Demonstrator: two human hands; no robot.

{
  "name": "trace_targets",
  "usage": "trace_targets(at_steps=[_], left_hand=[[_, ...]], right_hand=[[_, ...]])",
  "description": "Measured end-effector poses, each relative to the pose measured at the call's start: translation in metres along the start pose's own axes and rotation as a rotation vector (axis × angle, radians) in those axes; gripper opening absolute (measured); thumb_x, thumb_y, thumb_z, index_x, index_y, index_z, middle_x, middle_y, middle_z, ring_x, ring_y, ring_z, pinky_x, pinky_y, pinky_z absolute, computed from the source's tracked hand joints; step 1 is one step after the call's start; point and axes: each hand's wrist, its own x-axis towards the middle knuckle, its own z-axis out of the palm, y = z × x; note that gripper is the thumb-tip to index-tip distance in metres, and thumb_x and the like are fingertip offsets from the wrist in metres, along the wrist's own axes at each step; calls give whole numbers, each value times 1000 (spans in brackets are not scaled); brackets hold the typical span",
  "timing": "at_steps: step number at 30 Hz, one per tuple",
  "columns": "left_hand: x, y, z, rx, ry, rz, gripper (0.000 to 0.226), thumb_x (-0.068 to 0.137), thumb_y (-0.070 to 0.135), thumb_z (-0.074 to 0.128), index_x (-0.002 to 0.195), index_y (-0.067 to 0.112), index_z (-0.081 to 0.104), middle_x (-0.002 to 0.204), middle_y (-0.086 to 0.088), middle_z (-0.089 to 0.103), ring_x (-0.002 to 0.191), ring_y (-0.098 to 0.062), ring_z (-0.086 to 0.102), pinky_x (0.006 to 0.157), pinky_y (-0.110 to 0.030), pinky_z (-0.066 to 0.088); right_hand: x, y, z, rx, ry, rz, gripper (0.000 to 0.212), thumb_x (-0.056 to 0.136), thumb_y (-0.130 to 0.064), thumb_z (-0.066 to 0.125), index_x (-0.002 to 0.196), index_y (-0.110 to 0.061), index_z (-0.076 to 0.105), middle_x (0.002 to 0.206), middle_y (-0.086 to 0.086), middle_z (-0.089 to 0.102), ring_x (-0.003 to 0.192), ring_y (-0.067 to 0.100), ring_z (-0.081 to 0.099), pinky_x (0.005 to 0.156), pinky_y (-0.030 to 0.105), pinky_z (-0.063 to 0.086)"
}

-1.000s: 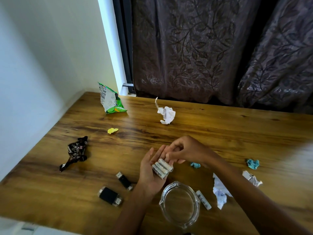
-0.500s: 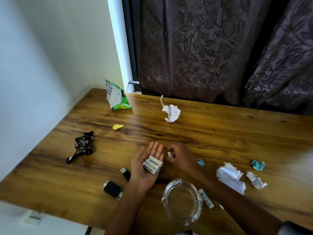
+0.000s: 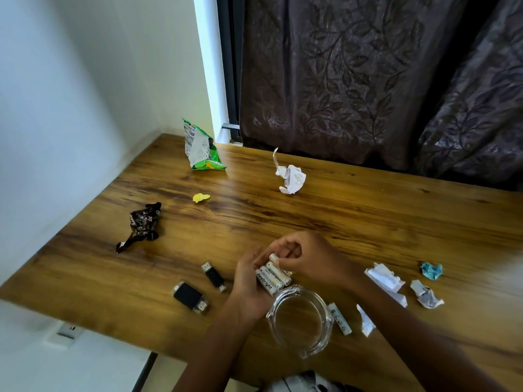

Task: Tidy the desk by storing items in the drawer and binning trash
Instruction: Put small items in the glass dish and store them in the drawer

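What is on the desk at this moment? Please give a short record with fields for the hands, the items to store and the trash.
left hand: palm up, cradling white batteries
right hand: pinching one more battery over the left palm
loose battery: on the desk right of the glass ashtray
USB sticks: two, and, left of the left hand
trash: green snack bag, black wrapper, yellow scrap, white crumpled paper, teal scrap

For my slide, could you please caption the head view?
Right hand adds a white cylindrical battery to those in the left hand.
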Motion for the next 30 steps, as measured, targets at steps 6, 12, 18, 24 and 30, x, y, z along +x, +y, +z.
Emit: trace_targets(at_steps=[6, 12, 18, 24, 30], left_hand=[[-17, -21, -5, -30, 10, -58, 54, 98, 34, 31, 124, -6, 55, 116, -28, 63, 102, -36, 65, 63, -43, 58], [-44, -37, -6, 28, -25, -80, 53, 94, 31, 38, 129, -8, 49, 117, -29, 62, 105, -37, 63, 94, -49, 49], [-52, -47, -1, 47, 97, 5, 44, 95, 28, 44, 120, -6, 51, 97, -28, 69, 86, -34, 67, 74, -40, 55], [-57, -50, 0, 166, 150, 56, 49, 95, 34, 43, 126, -4, 49, 117, -26, 61, 107, -33, 60, 85, -39, 49], [-61, -49, 2, 275, 183, 118, 50, 93, 34, 47, 130, 1, 48, 117, -22, 61, 105, -30, 60, 84, -38, 48]], right_hand=[[-33, 7, -8, 155, -99, 76, 16, 85, -11, 67, 94, -24, 67, 87, 3, 69, 70, 3, 63, 62, 17, 54], [-55, 20, -6, 209, -147, 172, 16, 89, -16, 63, 104, -13, 66, 97, 7, 67, 84, 13, 66, 69, 28, 59], [-61, 29, 3, 170, -123, 185, 25, 91, -22, 59, 114, -14, 65, 108, 4, 65, 94, 14, 64, 72, 27, 58], [-66, 35, 12, 140, -107, 147, 31, 92, -21, 58, 122, -17, 61, 114, 0, 66, 99, 10, 62, 84, 27, 53], [-73, 39, 20, 168, -60, 135, 35, 90, -19, 59, 125, -19, 59, 120, -4, 63, 106, 7, 60, 92, 32, 51]])
